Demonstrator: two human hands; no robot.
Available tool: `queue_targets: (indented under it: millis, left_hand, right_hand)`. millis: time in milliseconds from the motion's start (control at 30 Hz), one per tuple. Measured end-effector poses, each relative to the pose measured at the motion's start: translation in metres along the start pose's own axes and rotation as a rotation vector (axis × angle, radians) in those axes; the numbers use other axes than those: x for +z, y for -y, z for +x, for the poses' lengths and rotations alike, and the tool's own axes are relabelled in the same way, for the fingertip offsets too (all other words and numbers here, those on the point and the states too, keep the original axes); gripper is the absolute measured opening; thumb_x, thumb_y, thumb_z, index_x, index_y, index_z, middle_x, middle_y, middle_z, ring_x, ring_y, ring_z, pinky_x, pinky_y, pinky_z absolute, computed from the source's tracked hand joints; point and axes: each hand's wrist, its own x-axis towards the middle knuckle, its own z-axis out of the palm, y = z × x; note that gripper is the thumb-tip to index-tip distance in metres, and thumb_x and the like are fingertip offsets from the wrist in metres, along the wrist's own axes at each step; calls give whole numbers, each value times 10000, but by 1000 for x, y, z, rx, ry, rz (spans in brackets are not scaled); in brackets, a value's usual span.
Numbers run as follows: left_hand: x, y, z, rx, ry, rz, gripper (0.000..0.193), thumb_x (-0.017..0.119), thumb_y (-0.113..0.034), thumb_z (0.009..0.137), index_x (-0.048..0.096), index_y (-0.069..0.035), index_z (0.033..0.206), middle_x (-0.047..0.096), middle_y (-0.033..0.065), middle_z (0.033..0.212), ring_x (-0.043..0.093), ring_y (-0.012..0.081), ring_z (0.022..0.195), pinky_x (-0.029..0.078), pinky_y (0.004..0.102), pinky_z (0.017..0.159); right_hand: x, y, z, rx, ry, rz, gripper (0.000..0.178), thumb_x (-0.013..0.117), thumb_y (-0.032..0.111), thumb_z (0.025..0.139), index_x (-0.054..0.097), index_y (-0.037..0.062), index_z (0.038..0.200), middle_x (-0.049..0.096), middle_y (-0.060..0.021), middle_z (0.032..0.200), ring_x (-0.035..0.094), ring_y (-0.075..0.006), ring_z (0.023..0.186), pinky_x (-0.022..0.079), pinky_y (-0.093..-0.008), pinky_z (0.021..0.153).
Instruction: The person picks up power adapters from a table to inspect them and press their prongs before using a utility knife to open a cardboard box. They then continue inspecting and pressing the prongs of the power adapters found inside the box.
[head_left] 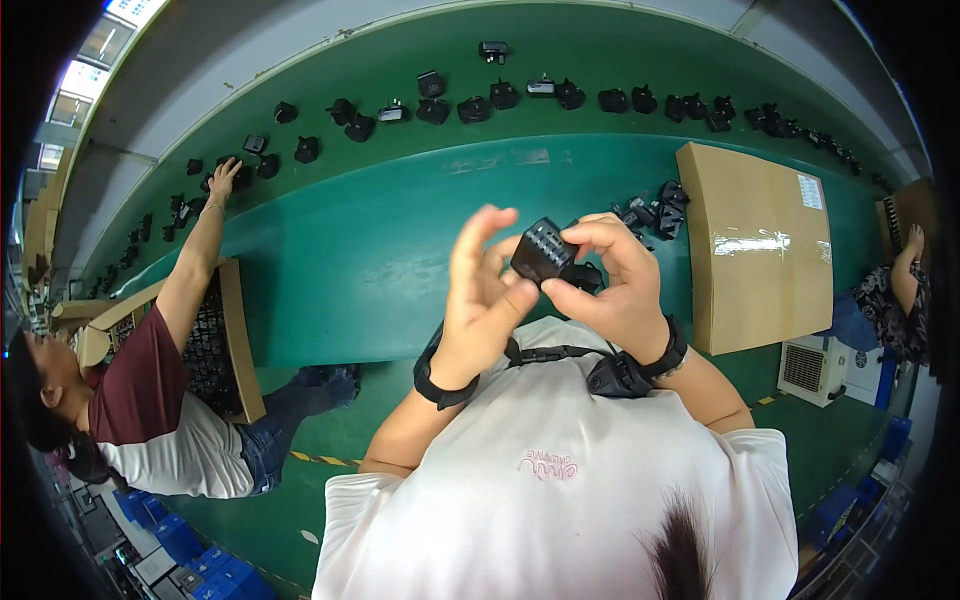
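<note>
Above the green table, in front of my chest, I hold a black power adapter [544, 252], a small block with slots on its face. My right hand [625, 285] pinches it between thumb and fingers on its right side. A dark part, perhaps its cord or plug, shows by the right thumb. My left hand [480, 300] is at the adapter's left side with its fingers spread and the index finger raised. Its thumb is at the adapter's lower corner; whether it presses there I cannot tell. Beyond my right hand lies a pile of black adapters [668, 208].
A closed cardboard box [755, 250] stands on the green table [350, 270] to my right. Black adapters line the green strip [380, 60] along the far side. At left a co-worker [150, 390] reaches toward them beside an open carton [245, 345]. Another person [900, 290] is at far right.
</note>
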Motion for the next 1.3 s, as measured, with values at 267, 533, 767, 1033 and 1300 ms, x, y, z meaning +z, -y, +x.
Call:
queue_targets:
  millis: [267,533,767,1033,1300]
  left_hand:
    - [-5,5,-11,127,44,420,708,615,65,741,262,-48,1344,372,150,1289,460,211,1113,426,344,894]
    - [-2,-15,-10,194,209,269,459,612,77,731,450,-31,1146,390,162,1301,476,218,1108,434,302,872]
    - [41,-6,-3,214,273,384,457,635,25,741,466,-25,1163,424,165,1274,472,227,1122,423,314,890]
    - [36,-3,-3,93,293,268,458,657,-76,770,477,-7,1185,471,156,1236,472,231,1123,403,332,917]
    - [28,8,5,96,308,373,479,642,-101,799,442,5,1220,475,137,1219,481,214,1102,403,314,908]
  right_hand:
    - [-15,28,4,-249,290,-275,439,718,-30,660,526,74,1041,538,-139,1000,566,-173,699,453,-272,674]
    - [-13,37,18,-387,343,8,435,638,-132,685,432,118,975,467,-203,1114,621,-235,866,483,-341,777]
    - [-62,44,11,-340,360,20,432,606,-176,689,416,126,934,472,-190,1080,605,-237,879,505,-319,724]
    - [-61,40,15,-333,385,64,457,584,-181,708,437,156,979,461,-167,1054,561,-213,849,493,-266,625]
    - [-63,13,14,-338,420,38,382,580,-142,724,479,114,989,464,-148,1060,560,-210,878,484,-267,652]
